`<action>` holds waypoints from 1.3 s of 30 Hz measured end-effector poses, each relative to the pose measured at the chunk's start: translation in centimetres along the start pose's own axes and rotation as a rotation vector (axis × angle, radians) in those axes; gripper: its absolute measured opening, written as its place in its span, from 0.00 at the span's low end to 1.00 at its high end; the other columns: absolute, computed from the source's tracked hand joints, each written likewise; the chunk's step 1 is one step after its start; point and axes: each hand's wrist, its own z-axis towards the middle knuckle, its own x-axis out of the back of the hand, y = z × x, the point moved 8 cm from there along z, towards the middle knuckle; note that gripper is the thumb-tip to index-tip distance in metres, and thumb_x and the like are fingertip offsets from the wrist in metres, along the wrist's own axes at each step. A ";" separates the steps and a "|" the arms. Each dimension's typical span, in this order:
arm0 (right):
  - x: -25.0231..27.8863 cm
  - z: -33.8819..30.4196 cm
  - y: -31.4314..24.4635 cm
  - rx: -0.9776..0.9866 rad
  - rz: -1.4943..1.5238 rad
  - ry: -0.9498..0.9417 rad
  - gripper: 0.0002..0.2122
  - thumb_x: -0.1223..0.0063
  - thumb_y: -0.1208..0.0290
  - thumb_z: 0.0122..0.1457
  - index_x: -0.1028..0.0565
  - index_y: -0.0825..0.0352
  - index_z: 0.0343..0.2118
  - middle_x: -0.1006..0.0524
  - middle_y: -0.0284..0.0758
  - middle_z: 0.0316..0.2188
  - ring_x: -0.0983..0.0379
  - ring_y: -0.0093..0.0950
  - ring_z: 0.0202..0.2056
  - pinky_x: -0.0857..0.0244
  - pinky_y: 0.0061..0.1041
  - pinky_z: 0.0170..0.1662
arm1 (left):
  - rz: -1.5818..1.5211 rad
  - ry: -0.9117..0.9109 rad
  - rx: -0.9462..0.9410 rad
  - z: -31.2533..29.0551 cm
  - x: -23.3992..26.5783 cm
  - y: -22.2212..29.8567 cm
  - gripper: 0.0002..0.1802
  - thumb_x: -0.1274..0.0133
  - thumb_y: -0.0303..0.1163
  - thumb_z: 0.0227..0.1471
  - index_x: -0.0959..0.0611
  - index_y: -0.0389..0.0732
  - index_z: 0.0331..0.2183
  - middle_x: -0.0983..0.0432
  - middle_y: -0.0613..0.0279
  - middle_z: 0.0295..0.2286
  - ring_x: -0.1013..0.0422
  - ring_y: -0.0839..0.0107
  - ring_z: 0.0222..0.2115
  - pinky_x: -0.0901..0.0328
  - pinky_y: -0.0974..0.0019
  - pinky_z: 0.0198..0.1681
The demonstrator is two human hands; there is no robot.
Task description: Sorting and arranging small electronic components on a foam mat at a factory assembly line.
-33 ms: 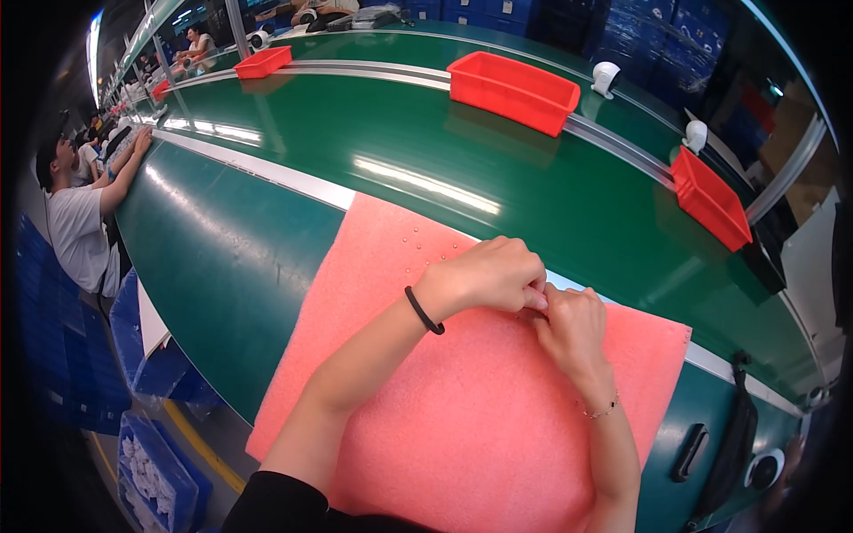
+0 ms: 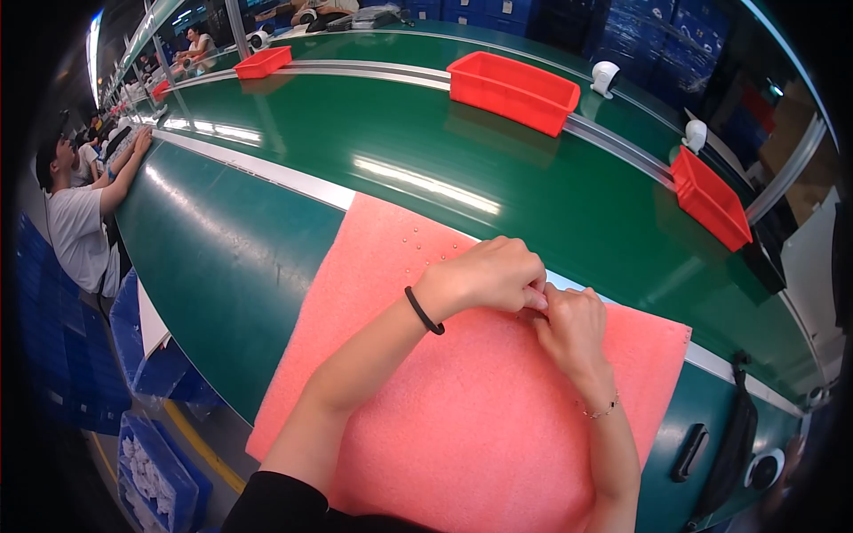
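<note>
My left hand [image 2: 499, 274] and my right hand [image 2: 573, 327] meet over the far part of a pink foam sheet [image 2: 444, 417]. Both are closed, thumbs and fingertips pinched together and touching. Whatever they hold, if anything, is hidden between the fingers. Several tiny round shiny pieces [image 2: 429, 263] lie scattered on the foam near my left wrist. A black band circles that wrist, and a thin bracelet is on the right one.
Beyond the foam runs a green conveyor belt [image 2: 320, 124]. Red bins [image 2: 511, 89] stand along its far rail, with white camera-like devices [image 2: 605, 78] behind. A black elongated object [image 2: 689, 451] lies at right. Another person [image 2: 84, 218] works at left, near blue crates [image 2: 160, 471].
</note>
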 end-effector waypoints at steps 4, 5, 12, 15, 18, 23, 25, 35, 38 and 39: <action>0.2 0.0 0.1 0.021 -0.013 -0.006 0.10 0.35 0.71 0.39 0.25 0.66 0.24 0.28 0.39 0.14 0.31 0.38 0.20 0.42 0.35 0.28 | -0.002 -0.010 0.000 0.0 0.0 0.3 0.11 0.41 0.36 0.46 0.16 0.37 0.27 0.23 0.53 0.20 0.26 0.58 0.23 0.32 0.61 0.30; 0.1 0.1 0.2 0.007 0.015 -0.058 0.12 0.34 0.68 0.39 0.25 0.66 0.25 0.28 0.38 0.15 0.31 0.37 0.21 0.42 0.36 0.28 | 0.005 -0.005 0.000 -0.1 0.0 0.3 0.11 0.41 0.35 0.46 0.16 0.37 0.27 0.23 0.53 0.20 0.26 0.58 0.23 0.32 0.61 0.30; 0.2 0.1 -0.2 -0.024 0.002 -0.104 0.14 0.31 0.64 0.37 0.24 0.67 0.19 0.25 0.37 0.17 0.28 0.34 0.24 0.42 0.34 0.31 | 0.026 0.007 -0.013 -0.1 -0.1 0.4 0.11 0.42 0.35 0.46 0.16 0.37 0.27 0.23 0.52 0.20 0.26 0.57 0.23 0.33 0.60 0.29; 0.5 0.0 -0.4 -0.003 0.001 -0.086 0.13 0.31 0.64 0.38 0.24 0.67 0.17 0.25 0.37 0.17 0.28 0.34 0.25 0.43 0.34 0.31 | 0.028 -0.013 -0.009 -0.2 0.0 0.8 0.10 0.42 0.35 0.45 0.16 0.37 0.26 0.23 0.52 0.20 0.26 0.56 0.23 0.33 0.60 0.29; 0.4 0.0 -0.5 -0.018 -0.025 -0.105 0.10 0.33 0.68 0.39 0.24 0.67 0.17 0.25 0.38 0.18 0.28 0.35 0.25 0.43 0.34 0.32 | 0.031 0.007 -0.025 -0.3 0.0 0.8 0.10 0.41 0.35 0.45 0.16 0.37 0.26 0.23 0.52 0.20 0.26 0.56 0.23 0.33 0.60 0.28; -0.2 -0.3 0.0 0.008 -0.016 -0.063 0.09 0.35 0.71 0.37 0.26 0.67 0.17 0.25 0.40 0.18 0.29 0.37 0.24 0.44 0.34 0.32 | 0.034 0.009 -0.031 -0.3 0.0 0.9 0.10 0.41 0.35 0.44 0.16 0.38 0.26 0.23 0.53 0.20 0.26 0.57 0.23 0.33 0.60 0.28; -0.1 -0.3 0.0 0.011 -0.011 -0.045 0.11 0.34 0.71 0.36 0.28 0.68 0.16 0.26 0.42 0.17 0.30 0.40 0.24 0.44 0.35 0.32 | 0.039 0.009 -0.031 -0.3 0.0 0.9 0.10 0.41 0.35 0.44 0.16 0.38 0.26 0.23 0.53 0.20 0.26 0.57 0.23 0.33 0.60 0.28; 1.3 -0.2 0.8 -0.001 0.155 -0.178 0.09 0.38 0.69 0.46 0.26 0.68 0.21 0.28 0.42 0.16 0.30 0.39 0.22 0.39 0.37 0.28 | 0.043 0.013 0.001 0.0 -0.1 0.4 0.13 0.42 0.40 0.48 0.16 0.39 0.25 0.24 0.53 0.18 0.27 0.57 0.21 0.34 0.59 0.27; 1.0 -0.3 0.8 0.002 0.073 -0.168 0.06 0.40 0.72 0.46 0.26 0.67 0.21 0.28 0.41 0.14 0.29 0.39 0.21 0.36 0.37 0.29 | 0.038 0.022 0.002 0.0 -0.2 0.2 0.14 0.42 0.41 0.48 0.16 0.39 0.25 0.24 0.52 0.19 0.27 0.57 0.22 0.34 0.59 0.28; 1.0 -0.3 0.8 0.004 0.026 -0.137 0.04 0.42 0.75 0.45 0.26 0.67 0.21 0.29 0.42 0.13 0.30 0.38 0.20 0.36 0.36 0.28 | 0.030 0.028 0.005 0.0 -0.2 0.1 0.15 0.41 0.42 0.47 0.16 0.39 0.25 0.24 0.52 0.19 0.27 0.57 0.23 0.34 0.59 0.28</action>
